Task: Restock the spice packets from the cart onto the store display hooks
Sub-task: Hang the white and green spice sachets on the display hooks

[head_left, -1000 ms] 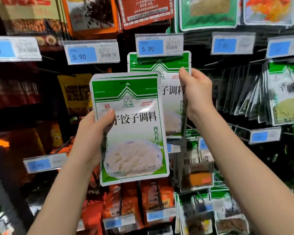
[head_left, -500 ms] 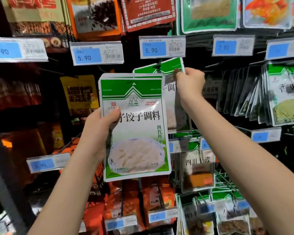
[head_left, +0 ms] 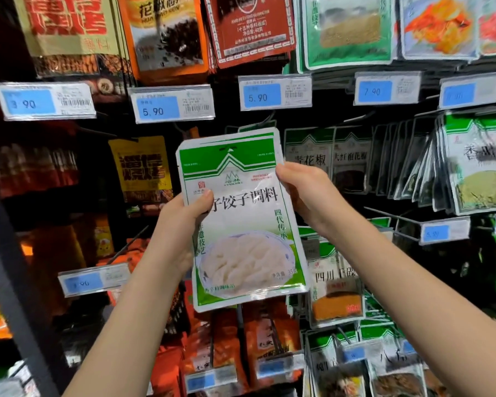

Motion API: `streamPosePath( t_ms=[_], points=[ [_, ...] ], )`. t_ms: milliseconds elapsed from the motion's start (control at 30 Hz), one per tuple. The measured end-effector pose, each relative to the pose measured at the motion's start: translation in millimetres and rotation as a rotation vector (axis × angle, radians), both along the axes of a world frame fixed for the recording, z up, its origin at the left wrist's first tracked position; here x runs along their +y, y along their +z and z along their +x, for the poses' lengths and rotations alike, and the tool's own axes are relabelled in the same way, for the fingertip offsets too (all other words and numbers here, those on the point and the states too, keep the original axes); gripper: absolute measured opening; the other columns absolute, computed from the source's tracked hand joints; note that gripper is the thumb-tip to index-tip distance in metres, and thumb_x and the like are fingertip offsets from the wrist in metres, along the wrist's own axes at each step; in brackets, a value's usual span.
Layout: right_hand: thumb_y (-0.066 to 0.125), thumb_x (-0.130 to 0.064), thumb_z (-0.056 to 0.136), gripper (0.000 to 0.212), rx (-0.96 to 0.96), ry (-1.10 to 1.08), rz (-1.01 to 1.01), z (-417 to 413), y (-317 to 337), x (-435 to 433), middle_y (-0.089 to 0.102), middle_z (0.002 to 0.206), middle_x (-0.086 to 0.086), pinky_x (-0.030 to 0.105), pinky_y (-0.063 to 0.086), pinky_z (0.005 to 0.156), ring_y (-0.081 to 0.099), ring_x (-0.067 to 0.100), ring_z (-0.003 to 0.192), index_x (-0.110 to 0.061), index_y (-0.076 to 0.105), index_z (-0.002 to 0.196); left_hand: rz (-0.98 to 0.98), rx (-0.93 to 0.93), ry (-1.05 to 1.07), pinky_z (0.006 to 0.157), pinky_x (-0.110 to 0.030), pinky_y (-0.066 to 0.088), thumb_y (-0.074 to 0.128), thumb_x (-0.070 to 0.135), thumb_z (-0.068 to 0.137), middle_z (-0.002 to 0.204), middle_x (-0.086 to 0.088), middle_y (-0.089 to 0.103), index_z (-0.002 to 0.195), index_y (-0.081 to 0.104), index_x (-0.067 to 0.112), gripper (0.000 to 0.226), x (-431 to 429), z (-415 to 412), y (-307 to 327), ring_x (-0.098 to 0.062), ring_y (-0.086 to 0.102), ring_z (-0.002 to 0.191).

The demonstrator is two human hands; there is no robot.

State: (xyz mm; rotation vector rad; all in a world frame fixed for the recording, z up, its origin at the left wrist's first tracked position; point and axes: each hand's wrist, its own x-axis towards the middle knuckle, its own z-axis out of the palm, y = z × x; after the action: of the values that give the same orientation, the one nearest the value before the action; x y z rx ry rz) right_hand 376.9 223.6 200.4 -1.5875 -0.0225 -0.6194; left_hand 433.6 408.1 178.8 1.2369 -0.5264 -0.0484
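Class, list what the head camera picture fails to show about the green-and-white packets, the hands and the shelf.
All in the head view:
1. The hook meant for the packet stack: hidden behind the stack itself.
2. The number of packets: only the front face shows.
3. Fingers of the left hand: behind the stack; only the thumb shows.
4. Digits on the far-right price tag: blurred.
5. The cart: outside the frame.

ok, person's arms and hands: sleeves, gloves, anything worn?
Nothing worn that shows. The left forearm and right forearm are bare to the frame edge, no sleeves. The left hand and right hand have no gloves, rings, watch or bands.
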Motion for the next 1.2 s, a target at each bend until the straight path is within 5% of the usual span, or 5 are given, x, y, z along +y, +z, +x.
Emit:
streamPosePath(
  t_ms=[200,533,700,867,1200],
  points=[
    [0.066,-0.021,0.089,0.015,-0.034,-0.052,0.211,-8,3,5,0.074,0.080,0.008,0.028,0.058,0.059,0.070,0.019,0.067,-0.006,0.069,0.089,-0.032,0.034,0.031,0.054,-0.026,0.055,0.056,0.016,0.096,0.094,0.001,0.075,0.102,0.065,0.019,0.012,-5,-1,-1,-0.014,0.072,0.076],
    [0.059,-0.026,0.093,0.021,-0.164,-0.297,0.250,11,27,-9,0.062,0.092,0.024,0.045,0.047,0.098,0.054,0.024,0.084,-0.009,0.065,0.080,-0.131,0.053,0.131,0.058,-0.029,0.055,0.055,0.015,0.096,0.096,-0.001,0.073,0.103,0.063,0.018,0.011,5,7,9,-0.017,0.070,0.083],
    [0.058,-0.018,0.093,0.039,-0.244,-0.419,0.239,13,37,-8,0.055,0.081,0.034,0.030,0.043,0.076,0.041,0.016,0.078,0.021,0.054,0.100,-0.124,0.058,0.117,0.062,-0.032,0.056,0.056,0.015,0.096,0.102,-0.003,0.073,0.103,0.063,0.018,0.011,8,8,12,-0.019,0.071,0.087],
    [0.058,-0.012,0.091,0.047,-0.207,-0.513,0.171,13,41,-15,0.021,0.057,0.003,0.022,0.014,0.045,0.020,0.014,0.051,-0.016,0.029,0.055,-0.097,0.062,0.088,0.063,-0.034,0.058,0.055,0.016,0.096,0.104,-0.005,0.073,0.109,0.063,0.016,0.015,10,5,14,-0.024,0.071,0.090],
    [0.059,-0.014,0.091,0.052,-0.190,-0.628,0.047,23,40,-25,0.020,0.041,-0.008,0.023,0.022,0.050,0.018,0.013,0.046,-0.017,0.029,0.049,-0.052,0.035,0.085,0.062,-0.032,0.058,0.055,0.017,0.097,0.101,-0.004,0.074,0.109,0.064,0.016,0.015,14,-1,17,-0.018,0.072,0.081]
  ],
)
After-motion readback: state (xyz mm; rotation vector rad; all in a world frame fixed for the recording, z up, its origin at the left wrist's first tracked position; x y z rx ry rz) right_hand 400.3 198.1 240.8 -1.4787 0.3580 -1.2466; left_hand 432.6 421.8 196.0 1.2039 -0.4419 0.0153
